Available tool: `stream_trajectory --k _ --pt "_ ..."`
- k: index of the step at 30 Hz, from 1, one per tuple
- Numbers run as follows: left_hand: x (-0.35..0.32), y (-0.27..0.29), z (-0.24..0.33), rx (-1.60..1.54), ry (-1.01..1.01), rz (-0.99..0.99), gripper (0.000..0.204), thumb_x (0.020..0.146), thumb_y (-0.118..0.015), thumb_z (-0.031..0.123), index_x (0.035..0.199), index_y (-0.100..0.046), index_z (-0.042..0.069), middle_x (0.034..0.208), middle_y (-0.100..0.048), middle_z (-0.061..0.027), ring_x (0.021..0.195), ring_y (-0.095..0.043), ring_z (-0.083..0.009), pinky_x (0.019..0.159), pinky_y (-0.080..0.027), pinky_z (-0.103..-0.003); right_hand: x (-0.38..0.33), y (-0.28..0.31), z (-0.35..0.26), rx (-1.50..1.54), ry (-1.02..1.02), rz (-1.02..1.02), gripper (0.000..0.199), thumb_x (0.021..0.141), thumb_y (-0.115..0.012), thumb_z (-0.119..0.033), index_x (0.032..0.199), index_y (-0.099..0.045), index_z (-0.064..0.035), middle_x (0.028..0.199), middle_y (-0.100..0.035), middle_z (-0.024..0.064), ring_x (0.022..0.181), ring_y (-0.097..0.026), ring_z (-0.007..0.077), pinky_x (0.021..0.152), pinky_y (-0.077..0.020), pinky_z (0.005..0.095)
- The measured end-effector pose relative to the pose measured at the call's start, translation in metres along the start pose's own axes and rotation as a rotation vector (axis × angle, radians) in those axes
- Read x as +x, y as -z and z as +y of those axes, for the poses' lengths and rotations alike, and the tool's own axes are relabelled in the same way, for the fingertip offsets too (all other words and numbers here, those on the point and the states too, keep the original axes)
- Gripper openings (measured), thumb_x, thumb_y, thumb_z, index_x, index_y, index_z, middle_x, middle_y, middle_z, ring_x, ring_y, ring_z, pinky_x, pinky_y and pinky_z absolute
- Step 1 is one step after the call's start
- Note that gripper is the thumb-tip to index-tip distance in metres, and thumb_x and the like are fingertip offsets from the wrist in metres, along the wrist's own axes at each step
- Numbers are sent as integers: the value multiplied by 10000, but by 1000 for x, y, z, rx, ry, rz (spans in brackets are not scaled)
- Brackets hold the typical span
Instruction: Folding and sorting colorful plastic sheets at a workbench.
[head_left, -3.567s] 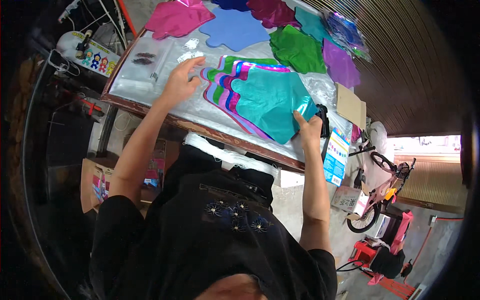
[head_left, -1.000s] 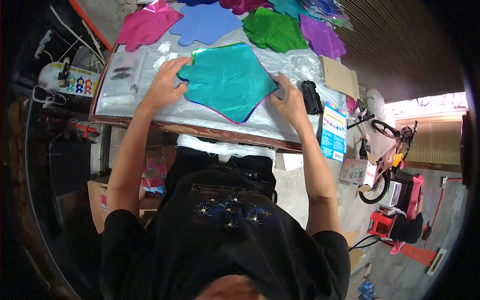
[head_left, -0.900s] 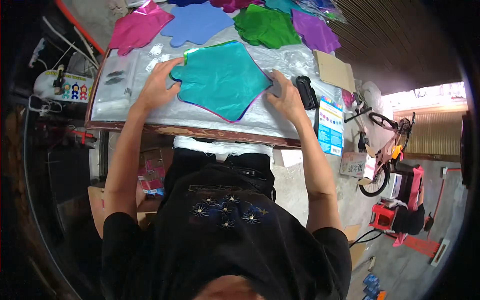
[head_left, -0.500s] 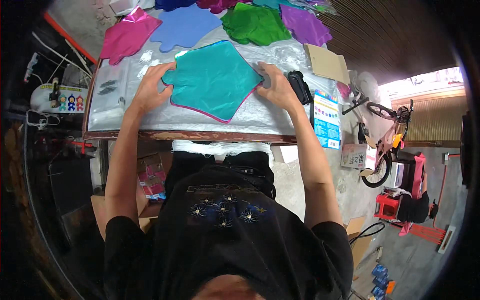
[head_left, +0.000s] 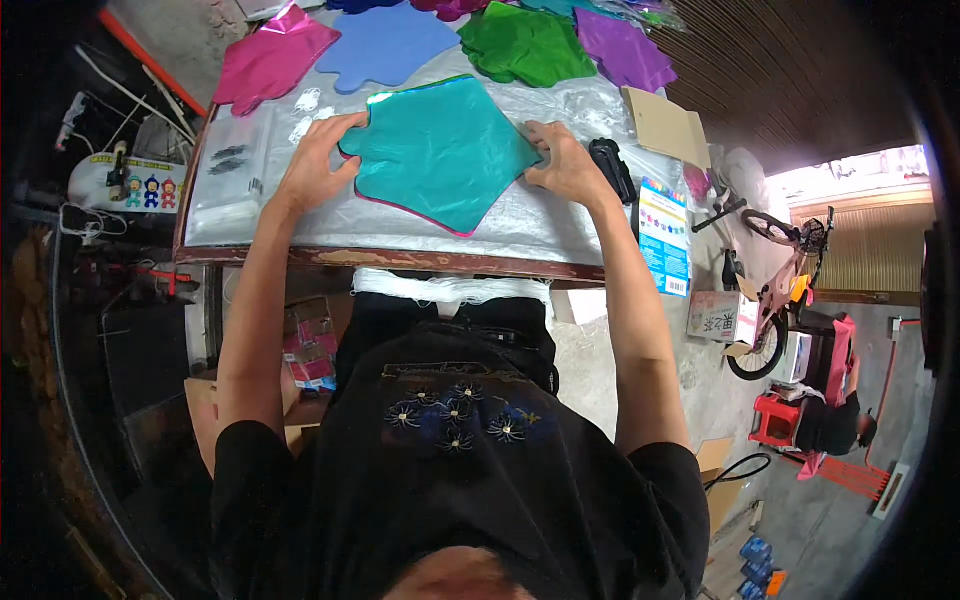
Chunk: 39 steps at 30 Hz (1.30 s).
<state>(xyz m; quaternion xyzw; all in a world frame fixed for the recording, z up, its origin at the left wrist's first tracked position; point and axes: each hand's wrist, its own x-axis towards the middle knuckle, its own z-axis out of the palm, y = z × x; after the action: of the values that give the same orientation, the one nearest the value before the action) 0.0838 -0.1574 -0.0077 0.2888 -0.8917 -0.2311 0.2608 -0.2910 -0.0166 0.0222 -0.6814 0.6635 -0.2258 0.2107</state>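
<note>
A flat teal foil balloon (head_left: 445, 150) with several pointed corners lies on the plastic-covered table in front of me. A thin pink edge shows beneath its lower side, so another foil layer lies under it. My left hand (head_left: 322, 168) grips its left side, with fingers at the upper left edge and thumb by the short tab. At the right corner, my right hand (head_left: 568, 168) has its fingers curled and thumb against the tip. Both hands are closed on the foil's edges.
Flat foil pieces in pink (head_left: 270, 62), light blue (head_left: 385, 48), green (head_left: 525, 45) and purple (head_left: 625, 52) line the table's far side. Right of my right hand are a black case (head_left: 612, 170), a printed card (head_left: 662, 235) and cardboard (head_left: 665, 128). A clear bag (head_left: 228, 170) lies left.
The whole view has shifted slightly. Less of the pink edge shows under the teal foil balloon. My hands stay at its left and right ends, the right fingers a little more curled.
</note>
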Motion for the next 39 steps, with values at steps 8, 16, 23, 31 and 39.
stream_trajectory --k 8,16,23,31,39 --pt "-3 -1 0 -12 1 10 606 845 -654 61 1437 -533 102 1403 -587 -113 1319 -493 -331 1137 -376 -431 11 5 9 34 -21 -28 610 711 -783 -125 1287 -639 13 1163 -642 205 1080 -658 299 968 -539 384" --pt "-1 0 0 2 6 -2 596 850 -656 68 1433 -537 91 1401 -581 -127 1308 -510 -334 1124 -392 -427 6 6 12 -29 14 -30 528 724 -756 -126 1227 -665 7 1108 -661 184 1028 -673 289 946 -548 375" --pt "3 4 -20 -291 186 43 475 893 -690 129 1346 -585 33 1287 -605 -167 1166 -598 -332 995 -494 -413 0 1 10 -18 12 18 516 727 -757 -127 1217 -667 11 1117 -660 191 1021 -676 293 942 -549 378" --pt "18 -6 -5 299 231 89 488 751 -868 344 993 -711 -50 1071 -649 -230 989 -628 -392 872 -532 -445 -9 -3 9 -40 4 27 508 724 -767 -104 1207 -671 19 1118 -662 189 1018 -672 295 925 -550 382" --pt "23 -9 -3 268 349 82 428 747 -901 298 841 -626 -16 869 -638 -162 770 -623 -289 677 -497 -424 -10 -4 7 53 9 77 464 728 -782 -110 1165 -690 15 1104 -660 230 1009 -673 355 914 -540 405"
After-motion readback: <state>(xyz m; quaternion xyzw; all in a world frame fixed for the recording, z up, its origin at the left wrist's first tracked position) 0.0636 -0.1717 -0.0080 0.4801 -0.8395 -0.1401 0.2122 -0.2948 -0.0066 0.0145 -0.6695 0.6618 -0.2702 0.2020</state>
